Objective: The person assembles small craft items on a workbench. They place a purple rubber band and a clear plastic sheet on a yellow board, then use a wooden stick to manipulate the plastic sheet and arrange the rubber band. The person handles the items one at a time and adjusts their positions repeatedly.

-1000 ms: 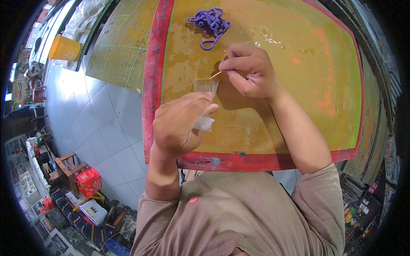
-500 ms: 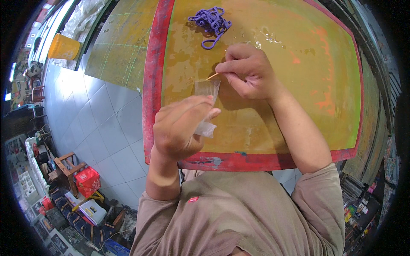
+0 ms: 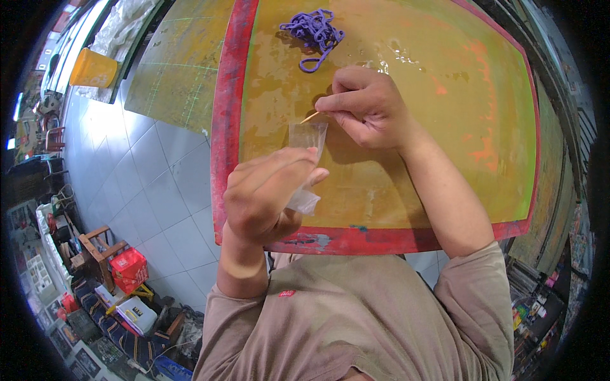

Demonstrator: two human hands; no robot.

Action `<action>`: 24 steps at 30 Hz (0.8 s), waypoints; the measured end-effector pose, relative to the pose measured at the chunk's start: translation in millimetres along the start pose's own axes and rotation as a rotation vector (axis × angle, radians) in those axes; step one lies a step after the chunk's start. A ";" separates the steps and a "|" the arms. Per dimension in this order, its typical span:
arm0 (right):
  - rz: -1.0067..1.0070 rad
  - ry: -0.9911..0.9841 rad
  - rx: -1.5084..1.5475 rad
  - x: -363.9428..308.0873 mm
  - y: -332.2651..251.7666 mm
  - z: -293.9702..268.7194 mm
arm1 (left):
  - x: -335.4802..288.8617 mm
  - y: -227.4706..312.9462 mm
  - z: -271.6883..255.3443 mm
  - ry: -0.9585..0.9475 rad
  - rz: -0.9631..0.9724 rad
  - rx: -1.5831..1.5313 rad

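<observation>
My left hand [image 3: 267, 193] holds a small clear plastic bag [image 3: 307, 141] upright over the yellow table [image 3: 406, 184], its open mouth toward my right hand. My right hand [image 3: 365, 108] pinches a thin wooden stick [image 3: 309, 117], whose tip sits just at the bag's top edge. A bundle of purple rubber bands [image 3: 312, 30] lies on the table beyond my right hand.
The table has a red border [image 3: 223, 127] along its left and near edges. A second green-yellow table [image 3: 171, 70] stands to the left, with an orange bucket [image 3: 92, 68] farther off. Grey floor tiles [image 3: 146, 184], a red box [image 3: 129, 267] and clutter lie lower left.
Both hands stayed in place; the stick's tip moved slightly left, closer to the bag's mouth, and my left hand shifted the bag a little.
</observation>
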State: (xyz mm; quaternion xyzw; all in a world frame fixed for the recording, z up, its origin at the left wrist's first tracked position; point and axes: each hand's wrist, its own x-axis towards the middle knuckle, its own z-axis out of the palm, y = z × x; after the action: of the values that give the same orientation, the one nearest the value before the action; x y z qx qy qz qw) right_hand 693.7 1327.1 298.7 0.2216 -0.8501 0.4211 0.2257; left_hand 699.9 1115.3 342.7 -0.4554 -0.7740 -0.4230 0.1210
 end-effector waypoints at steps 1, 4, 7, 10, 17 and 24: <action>0.010 -0.011 -0.008 -0.3 -1.2 -0.1 | 0.3 0.6 -0.3 -0.002 -0.002 -0.003; 0.144 0.076 0.062 -2.3 -2.2 -1.7 | 1.4 2.3 -0.4 0.008 -0.002 0.001; 0.208 0.175 0.104 -1.7 4.2 -4.8 | 2.6 4.7 1.4 0.033 -0.004 0.026; 0.435 0.352 0.356 3.1 6.5 -3.8 | 4.4 5.6 3.2 0.054 -0.028 0.001; 0.606 0.141 0.254 -5.7 -25.7 -13.1 | 6.4 0.2 8.6 0.104 -0.006 -0.081; 0.473 0.167 0.006 -25.2 -36.6 -5.6 | 6.0 5.8 -1.4 -0.032 -0.008 -0.010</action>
State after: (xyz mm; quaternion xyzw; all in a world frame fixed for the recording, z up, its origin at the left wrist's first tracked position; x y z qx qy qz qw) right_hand 735.8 1316.3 309.9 -0.0182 -0.8553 0.4818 0.1899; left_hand 701.0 1119.2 350.2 -0.4597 -0.7755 -0.4200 0.1046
